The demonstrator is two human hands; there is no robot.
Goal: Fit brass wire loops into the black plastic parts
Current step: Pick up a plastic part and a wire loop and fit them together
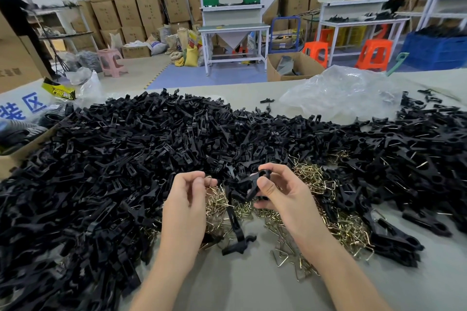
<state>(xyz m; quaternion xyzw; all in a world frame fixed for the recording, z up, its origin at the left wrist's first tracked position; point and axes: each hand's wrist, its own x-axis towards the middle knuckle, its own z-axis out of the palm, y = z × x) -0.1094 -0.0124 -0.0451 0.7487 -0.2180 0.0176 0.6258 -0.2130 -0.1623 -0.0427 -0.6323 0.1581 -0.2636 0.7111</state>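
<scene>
My left hand (185, 201) pinches a small brass wire loop (208, 180) between thumb and fingertips. A short gap to its right, my right hand (283, 193) grips a black plastic part (255, 183) between thumb and fingers, the part's ringed end pointing up. The loop and the part do not touch. Under both hands lies a heap of loose brass wire loops (336, 225). A broad pile of black plastic parts (126, 159) covers the table to the left and behind.
More black parts (417, 159) are heaped on the right. One black part (237, 235) lies on the bare table (240, 285) between my forearms. A crumpled clear plastic bag (341, 93) sits at the far right, a cardboard box (15, 154) at the left edge.
</scene>
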